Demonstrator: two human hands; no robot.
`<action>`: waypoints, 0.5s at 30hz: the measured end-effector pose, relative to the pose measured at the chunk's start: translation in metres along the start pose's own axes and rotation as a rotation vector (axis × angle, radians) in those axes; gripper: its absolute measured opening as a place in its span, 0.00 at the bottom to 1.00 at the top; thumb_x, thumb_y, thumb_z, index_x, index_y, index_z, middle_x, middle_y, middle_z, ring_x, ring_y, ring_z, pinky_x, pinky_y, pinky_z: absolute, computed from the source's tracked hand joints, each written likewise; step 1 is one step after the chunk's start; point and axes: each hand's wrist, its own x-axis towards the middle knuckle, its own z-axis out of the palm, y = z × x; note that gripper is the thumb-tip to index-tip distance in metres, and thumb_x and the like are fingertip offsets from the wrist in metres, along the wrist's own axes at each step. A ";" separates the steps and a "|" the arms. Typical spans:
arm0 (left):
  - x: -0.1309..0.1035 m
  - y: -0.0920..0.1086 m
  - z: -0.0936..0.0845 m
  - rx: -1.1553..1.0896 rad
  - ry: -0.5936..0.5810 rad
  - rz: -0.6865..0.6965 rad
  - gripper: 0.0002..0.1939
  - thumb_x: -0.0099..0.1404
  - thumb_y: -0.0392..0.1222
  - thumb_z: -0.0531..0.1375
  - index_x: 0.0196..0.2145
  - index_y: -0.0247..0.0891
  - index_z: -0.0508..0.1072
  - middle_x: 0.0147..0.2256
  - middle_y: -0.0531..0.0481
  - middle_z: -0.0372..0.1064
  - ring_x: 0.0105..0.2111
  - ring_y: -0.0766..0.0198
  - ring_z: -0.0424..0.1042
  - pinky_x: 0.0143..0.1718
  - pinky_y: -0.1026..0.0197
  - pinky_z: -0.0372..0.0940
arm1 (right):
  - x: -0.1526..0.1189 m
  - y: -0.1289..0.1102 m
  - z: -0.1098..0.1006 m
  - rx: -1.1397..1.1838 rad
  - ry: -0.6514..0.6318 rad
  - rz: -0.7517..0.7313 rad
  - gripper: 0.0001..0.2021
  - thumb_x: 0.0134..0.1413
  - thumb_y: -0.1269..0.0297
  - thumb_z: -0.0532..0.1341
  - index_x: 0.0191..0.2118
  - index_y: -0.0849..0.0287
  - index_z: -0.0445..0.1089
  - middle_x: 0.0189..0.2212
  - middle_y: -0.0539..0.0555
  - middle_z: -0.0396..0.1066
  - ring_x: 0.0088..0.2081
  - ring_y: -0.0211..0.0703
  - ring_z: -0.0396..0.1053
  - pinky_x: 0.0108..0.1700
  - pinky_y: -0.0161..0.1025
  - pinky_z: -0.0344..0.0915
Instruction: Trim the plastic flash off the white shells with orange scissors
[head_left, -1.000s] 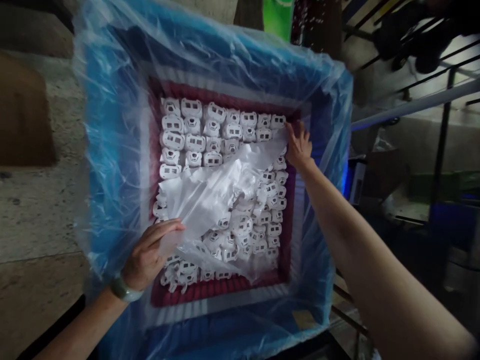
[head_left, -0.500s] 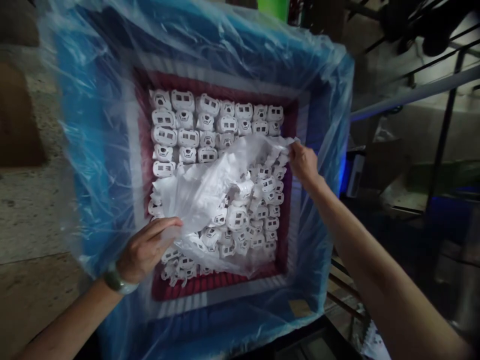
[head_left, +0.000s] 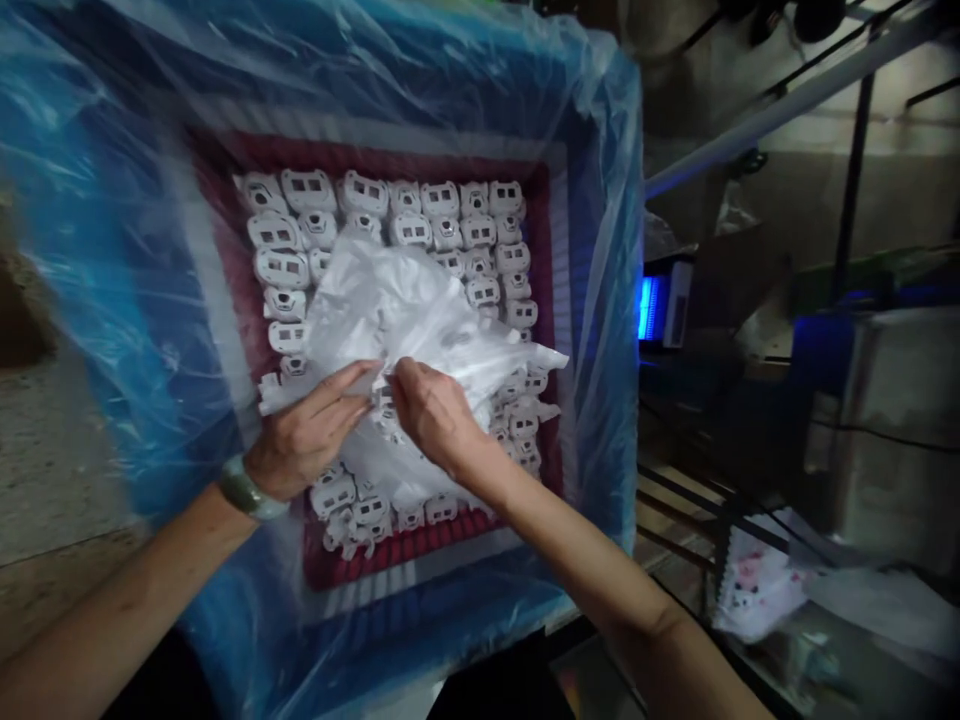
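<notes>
A crumpled, see-through plastic bag [head_left: 405, 300] lies over rows of white moulded plastic parts [head_left: 439, 200]. My left hand [head_left: 311, 430], with a pale green bangle [head_left: 247, 488] at its wrist, pinches the bag's near left edge between thumb and fingers. Close beside it, my right hand [head_left: 431, 405] has its fingers closed on the same edge. Only a small gap separates the two sets of fingertips. Through the film more white parts show dimly. The parts sit in a dark red crate [head_left: 360, 568] inside a deep blue bin.
Clear plastic sheeting drapes the walls of the blue bin [head_left: 600, 250]. To the right stand a device glowing blue [head_left: 664, 305], a metal rail [head_left: 772, 105] and a grey cabinet [head_left: 896, 430]. A flower-printed sheet [head_left: 761, 575] lies at lower right.
My right hand has come from the crate's right side to the middle, beside my left hand. The bag, stretched out before, is now bunched up. The view has shifted.
</notes>
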 end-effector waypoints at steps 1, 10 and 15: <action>0.004 0.000 0.000 0.002 -0.004 0.018 0.09 0.68 0.32 0.51 0.40 0.30 0.71 0.53 0.43 0.67 0.56 0.61 0.64 0.56 0.59 0.65 | 0.000 -0.005 0.002 0.017 -0.009 0.012 0.09 0.61 0.68 0.49 0.38 0.53 0.66 0.32 0.54 0.72 0.31 0.45 0.69 0.30 0.38 0.61; 0.035 -0.021 0.009 -0.199 -0.355 -0.017 0.20 0.70 0.44 0.43 0.35 0.29 0.70 0.50 0.48 0.68 0.51 0.63 0.68 0.55 0.55 0.64 | -0.011 -0.009 -0.004 0.067 0.061 0.076 0.10 0.63 0.66 0.48 0.42 0.56 0.65 0.33 0.46 0.72 0.35 0.38 0.71 0.34 0.32 0.63; 0.041 -0.036 0.018 -0.255 -0.440 -0.107 0.22 0.66 0.52 0.47 0.38 0.28 0.70 0.37 0.52 0.71 0.44 0.64 0.70 0.51 0.54 0.65 | -0.031 0.004 0.002 0.398 0.268 0.062 0.09 0.65 0.63 0.49 0.41 0.52 0.66 0.34 0.45 0.74 0.35 0.32 0.71 0.37 0.27 0.63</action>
